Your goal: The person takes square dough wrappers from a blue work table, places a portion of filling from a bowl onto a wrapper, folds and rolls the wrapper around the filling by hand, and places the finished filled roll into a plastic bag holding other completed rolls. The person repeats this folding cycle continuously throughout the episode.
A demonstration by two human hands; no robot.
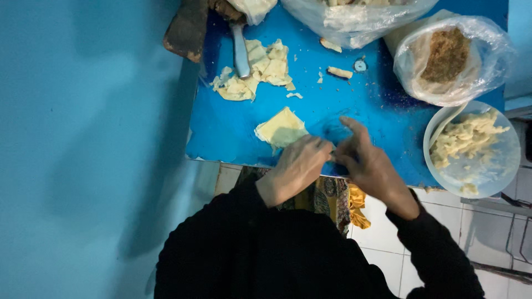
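Note:
My left hand (296,166) and my right hand (368,166) meet at the near edge of a blue table (233,133), fingertips pressed together around something small that is hidden between them. A pale yellow thin square wrapper (281,128) lies flat just beyond my left hand, touching it. My right index finger points up and away over the table.
A heap of torn pale wrappers (256,69) with a metal knife (240,51) lies at the back. A plastic bag with brown filling (450,55) and a white bowl of pale folded pieces (472,149) stand at right. Another clear bag (354,16) sits at the far edge.

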